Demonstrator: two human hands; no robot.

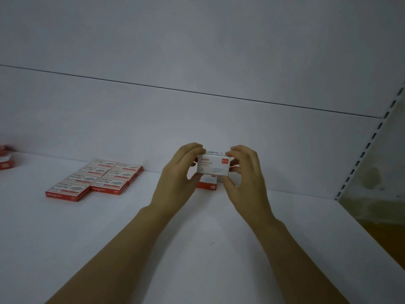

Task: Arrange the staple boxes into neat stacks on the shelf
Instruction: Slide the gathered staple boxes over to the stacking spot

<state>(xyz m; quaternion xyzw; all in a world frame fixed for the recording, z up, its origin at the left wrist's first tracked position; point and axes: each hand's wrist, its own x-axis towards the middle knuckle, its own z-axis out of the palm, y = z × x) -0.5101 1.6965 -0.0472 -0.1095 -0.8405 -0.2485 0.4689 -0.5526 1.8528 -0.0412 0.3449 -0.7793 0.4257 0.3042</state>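
Both hands grip one small rectangular cardboard staple box (212,166), white-faced with red print: left hand (178,179) clamps its left end, right hand (243,178) its right end, held just above another red-sided box (208,184) lying on the smooth white shelf (109,238) near the back panel. To the left, flat red-and-white boxes (96,178) sit edge to edge in two rows, looks like seven. At the far left edge, a small stack of more boxes (5,160) is cut off and blurry, count unclear.
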